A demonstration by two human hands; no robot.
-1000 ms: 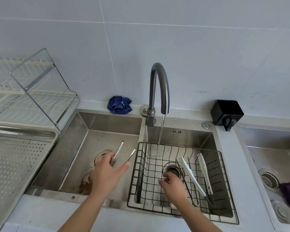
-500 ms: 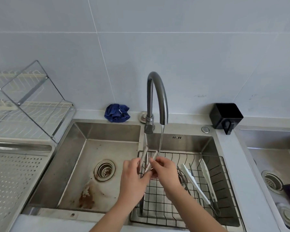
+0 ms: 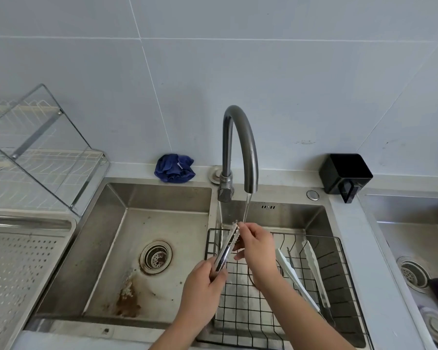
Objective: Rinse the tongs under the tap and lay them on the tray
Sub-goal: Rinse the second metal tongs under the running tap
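Note:
Steel tongs (image 3: 226, 248) with toothed tips are squeezed closed and point up toward the running water from the dark curved tap (image 3: 240, 147). My left hand (image 3: 205, 286) grips their handle end. My right hand (image 3: 257, 246) pinches the toothed tips right where the thin stream lands. A perforated steel tray (image 3: 15, 274) lies at the far left, beside the left sink basin. A second pair of tongs with white tips (image 3: 301, 276) lies in the black wire basket (image 3: 339, 286) in the right basin.
The left basin (image 3: 147, 248) has a drain strainer and a rust stain. A dish rack (image 3: 38, 160) stands behind the tray. A blue cloth (image 3: 175, 168) and a black holder (image 3: 344, 173) sit on the back ledge. Another sink (image 3: 415, 261) lies at the right.
My left hand carried the steel tongs from over the left basin to under the tap. My right hand rose from the basket and took hold of the tips. The tongs have closed.

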